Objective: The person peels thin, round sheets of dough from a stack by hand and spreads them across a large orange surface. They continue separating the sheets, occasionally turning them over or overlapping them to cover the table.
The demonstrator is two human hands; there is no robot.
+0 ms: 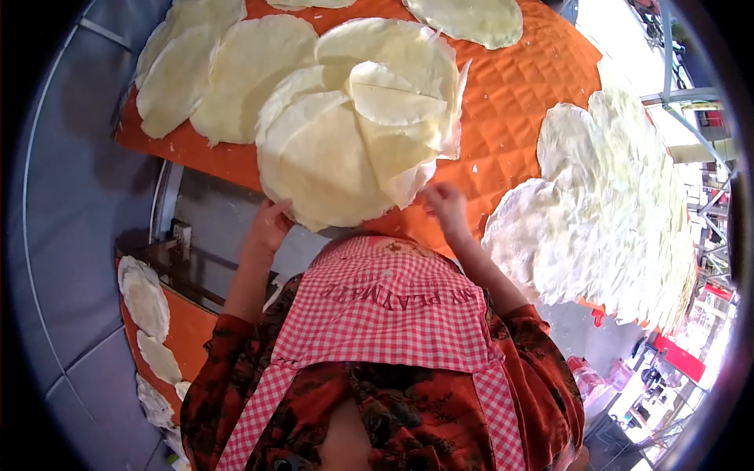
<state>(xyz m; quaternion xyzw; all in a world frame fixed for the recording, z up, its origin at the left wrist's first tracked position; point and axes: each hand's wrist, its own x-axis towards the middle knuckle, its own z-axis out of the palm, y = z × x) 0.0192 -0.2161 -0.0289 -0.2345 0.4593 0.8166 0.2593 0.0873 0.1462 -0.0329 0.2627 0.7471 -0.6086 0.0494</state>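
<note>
Thin, pale round dough sheets lie overlapped in a pile on an orange quilted cover. The nearest dough sheet hangs a little past the cover's front edge. My left hand is closed on its lower left rim, fingertips at the edge. At the pile's right side, a folded dough sheet lies with its flap turned over. My right hand is just beside its lower corner, slightly blurred, with fingers curled together; I cannot tell what is in them.
A large layered spread of dough sheets covers the right side. More dough sheets lie at the far left, and another dough sheet at the back. Lower left, a second orange surface bears several small sheets. Metal frame bars stand right.
</note>
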